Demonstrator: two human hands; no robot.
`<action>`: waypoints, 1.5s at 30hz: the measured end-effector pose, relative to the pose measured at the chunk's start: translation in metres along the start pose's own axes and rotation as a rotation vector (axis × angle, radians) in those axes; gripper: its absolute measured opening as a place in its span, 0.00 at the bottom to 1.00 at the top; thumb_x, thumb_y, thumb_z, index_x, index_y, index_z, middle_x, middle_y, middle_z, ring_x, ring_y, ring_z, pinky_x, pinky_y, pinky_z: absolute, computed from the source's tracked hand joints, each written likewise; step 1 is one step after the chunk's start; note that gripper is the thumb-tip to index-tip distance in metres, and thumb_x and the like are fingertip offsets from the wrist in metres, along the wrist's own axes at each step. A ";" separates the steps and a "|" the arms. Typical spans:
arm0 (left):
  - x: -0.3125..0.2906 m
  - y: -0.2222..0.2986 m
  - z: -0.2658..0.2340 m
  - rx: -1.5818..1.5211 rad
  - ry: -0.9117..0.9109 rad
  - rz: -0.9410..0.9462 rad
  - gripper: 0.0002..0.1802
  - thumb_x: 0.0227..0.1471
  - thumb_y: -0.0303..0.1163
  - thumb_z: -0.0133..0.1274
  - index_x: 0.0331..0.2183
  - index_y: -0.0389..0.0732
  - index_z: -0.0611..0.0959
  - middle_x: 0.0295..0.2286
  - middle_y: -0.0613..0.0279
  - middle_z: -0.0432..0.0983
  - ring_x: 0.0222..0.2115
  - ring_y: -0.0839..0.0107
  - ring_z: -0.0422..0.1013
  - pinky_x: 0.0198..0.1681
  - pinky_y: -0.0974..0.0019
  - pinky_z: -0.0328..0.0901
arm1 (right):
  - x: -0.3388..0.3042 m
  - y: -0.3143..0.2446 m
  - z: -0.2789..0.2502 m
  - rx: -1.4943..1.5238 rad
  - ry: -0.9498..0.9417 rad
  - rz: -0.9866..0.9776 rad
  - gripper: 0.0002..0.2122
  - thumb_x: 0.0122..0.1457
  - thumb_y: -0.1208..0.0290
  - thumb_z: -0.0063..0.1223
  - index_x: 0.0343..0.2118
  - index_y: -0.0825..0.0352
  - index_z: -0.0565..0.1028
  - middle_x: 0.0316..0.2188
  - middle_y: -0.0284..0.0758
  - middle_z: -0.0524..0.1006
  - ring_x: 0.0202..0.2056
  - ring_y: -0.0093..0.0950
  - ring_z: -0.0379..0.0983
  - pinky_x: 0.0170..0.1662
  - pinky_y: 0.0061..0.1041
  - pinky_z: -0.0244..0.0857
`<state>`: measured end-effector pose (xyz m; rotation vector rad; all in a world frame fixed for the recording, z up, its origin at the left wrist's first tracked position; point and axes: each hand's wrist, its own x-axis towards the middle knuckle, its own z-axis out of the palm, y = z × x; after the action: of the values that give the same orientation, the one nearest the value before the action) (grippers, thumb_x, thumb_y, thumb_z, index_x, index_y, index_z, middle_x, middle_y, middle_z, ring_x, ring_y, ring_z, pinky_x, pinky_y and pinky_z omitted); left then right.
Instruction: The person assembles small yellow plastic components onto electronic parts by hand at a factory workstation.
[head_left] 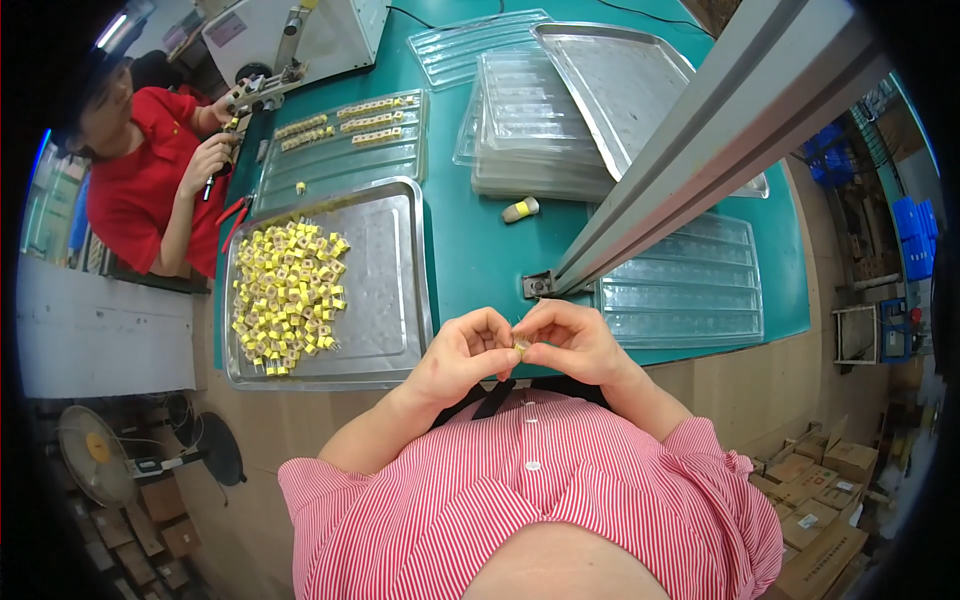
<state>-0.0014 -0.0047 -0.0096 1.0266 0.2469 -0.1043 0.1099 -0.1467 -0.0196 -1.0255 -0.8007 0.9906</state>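
Note:
Close to my body, at the table's front edge, both hands meet over a small yellow-taped coil part (522, 346) with thin wire pins. My left hand (458, 360) pinches it between thumb and fingertips from the left. From the other side, my right hand (578, 345) has its thumb and forefinger closed at the part and its fine wires. The fingers cover much of it. Left of my hands lies a metal tray (388, 285) holding a heap of similar yellow coil parts (285, 295) with pins.
An upright metal post (670, 160) rises from the table just beyond my right hand. Clear plastic trays (685, 285) lie behind it, with a metal tray (625, 85) atop another stack. A yellow-banded roll (520, 209) and red-handled pliers (236, 215) lie nearby. A co-worker (150, 180) works at far left.

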 end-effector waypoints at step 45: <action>0.002 0.002 0.014 1.019 0.259 0.956 0.10 0.32 0.19 0.54 0.24 0.35 0.74 0.20 0.58 0.69 0.20 0.67 0.68 0.20 0.71 0.63 | 0.002 0.009 -0.003 0.277 0.112 0.087 0.09 0.48 0.80 0.47 0.34 0.73 0.67 0.28 0.36 0.70 0.31 0.23 0.68 0.35 0.20 0.64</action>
<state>0.0034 -0.0156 -0.0019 2.0733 -0.1152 0.8573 0.1108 -0.1441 -0.0290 -0.8726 -0.5135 1.0747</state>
